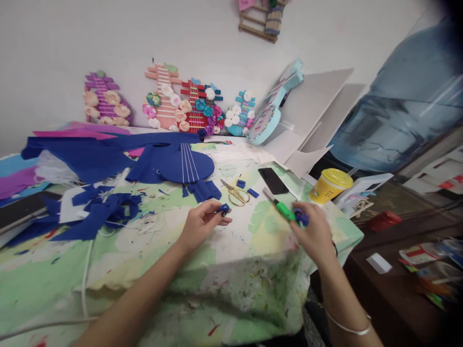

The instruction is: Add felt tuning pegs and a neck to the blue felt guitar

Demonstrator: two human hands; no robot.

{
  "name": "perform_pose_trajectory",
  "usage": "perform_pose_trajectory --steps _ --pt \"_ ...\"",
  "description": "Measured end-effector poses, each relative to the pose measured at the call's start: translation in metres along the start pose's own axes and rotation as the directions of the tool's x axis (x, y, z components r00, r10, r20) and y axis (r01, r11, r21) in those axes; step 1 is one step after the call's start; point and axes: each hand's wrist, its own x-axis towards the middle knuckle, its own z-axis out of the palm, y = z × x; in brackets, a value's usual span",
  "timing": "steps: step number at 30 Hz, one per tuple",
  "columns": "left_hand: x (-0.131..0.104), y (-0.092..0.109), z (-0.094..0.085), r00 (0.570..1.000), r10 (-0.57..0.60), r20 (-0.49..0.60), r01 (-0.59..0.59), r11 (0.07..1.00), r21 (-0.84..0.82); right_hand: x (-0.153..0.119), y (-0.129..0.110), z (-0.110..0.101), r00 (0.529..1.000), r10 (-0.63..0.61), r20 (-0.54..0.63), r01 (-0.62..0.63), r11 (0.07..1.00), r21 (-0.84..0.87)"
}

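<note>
Between clamped left fingers [210,205] sits a blue piece [224,209] (right fingers [307,209] too blurred).

- Looks like a craft workshop
- Scrap-strewn table [231,250]
- Scissors [237,193] on it
- Flower-trimmed paper instruments [193,108] behind the table
- Blue cuttings [119,207] along its left

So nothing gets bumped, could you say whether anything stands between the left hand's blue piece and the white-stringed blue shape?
Yes: blue strips lie between the blue piece and the white-stringed blue shape, at its near edge.
</note>
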Motion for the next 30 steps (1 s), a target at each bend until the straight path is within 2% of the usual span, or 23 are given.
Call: perform_pose_trajectory --steps 2,4,7,9,13,17,21,26,30 --pt "0.0 0.0 0.001 1.0 -0.002 0.002 0.002 1.0 0.012 -0.005 -0.047 0.014 0.991 -0.004 0.136 -0.032 0.964 0.265" --pt "0.0 0.0 0.002 1.0 0.004 0.006 -0.004 1.0 0.029 -0.009 -0.084 0.033 0.973 0.034 0.227 -0.143 0.862 0.486" --pt "0.0 -0.001 0.001 0.998 0.059 0.014 -0.06 0.992 0.109 -0.01 -0.113 0.061 0.929 0.072 0.362 -0.34 0.549 0.764" --pt "0.001 -0.001 0.0 0.994 0.11 0.024 -0.113 0.977 0.184 -0.009 -0.119 0.075 0.914 0.089 0.396 -0.398 0.38 0.835" --pt "0.001 -0.002 -0.002 0.987 0.152 0.06 -0.163 0.952 0.259 -0.008 -0.119 0.087 0.9 0.117 0.42 -0.436 0.213 0.874" --pt "0.0 -0.003 -0.003 0.987 0.139 0.077 -0.155 0.95 0.272 -0.011 -0.118 0.092 0.899 0.132 0.419 -0.434 0.119 0.893" --pt "-0.002 -0.006 -0.003 0.985 0.15 0.082 -0.167 0.938 0.303 -0.013 -0.117 0.095 0.897 0.135 0.42 -0.431 0.061 0.901" --pt "-0.002 -0.009 -0.004 0.966 0.244 0.086 -0.257 0.871 0.418 -0.014 -0.124 0.092 0.872 0.179 0.455 -0.457 -0.032 0.889" --pt "-0.001 -0.01 -0.006 0.936 0.337 0.104 -0.341 0.787 0.515 -0.015 -0.129 0.09 0.842 0.197 0.502 -0.478 -0.159 0.864"
